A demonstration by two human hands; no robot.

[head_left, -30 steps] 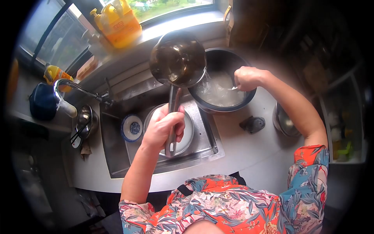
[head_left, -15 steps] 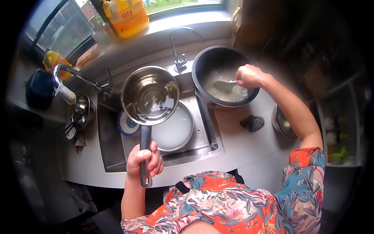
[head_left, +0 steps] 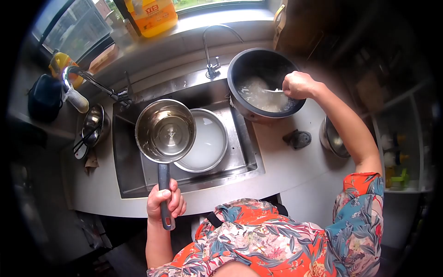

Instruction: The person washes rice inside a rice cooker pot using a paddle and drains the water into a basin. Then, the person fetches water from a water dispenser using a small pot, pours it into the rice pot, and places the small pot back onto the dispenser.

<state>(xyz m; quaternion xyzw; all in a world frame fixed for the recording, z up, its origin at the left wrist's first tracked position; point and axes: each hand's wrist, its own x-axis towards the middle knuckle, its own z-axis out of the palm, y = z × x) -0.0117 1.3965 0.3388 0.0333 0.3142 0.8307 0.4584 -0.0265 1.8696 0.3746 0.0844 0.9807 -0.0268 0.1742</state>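
My left hand (head_left: 166, 201) is closed around the grey handle of a steel saucepan (head_left: 144, 143), held over the sink. A little clear liquid seems to lie in its bottom. Behind the saucepan, a round basin (head_left: 224, 147) of cloudy whitish water stands in the sink. My right hand (head_left: 299, 85) grips a pale rice paddle (head_left: 275, 91) inside a dark inner pot (head_left: 240, 87). The pot contains cloudy water with whitish rice-like grains at the bottom. Most of the paddle's blade is under the liquid or hidden by my fingers.
The steel sink (head_left: 251, 168) is set into a white counter (head_left: 277, 152). A curved faucet (head_left: 94, 81) is at left, a thin tap (head_left: 211, 67) at the back. A dark grey object (head_left: 297, 138) and a metal bowl (head_left: 333, 136) lie at right. A yellow detergent jug (head_left: 154, 18) stands on the sill.
The saucepan has moved down and left, now covering the blue-patterned bowl seen earlier. In the inner pot the paddle has turned and sunk, so less of its blade shows.
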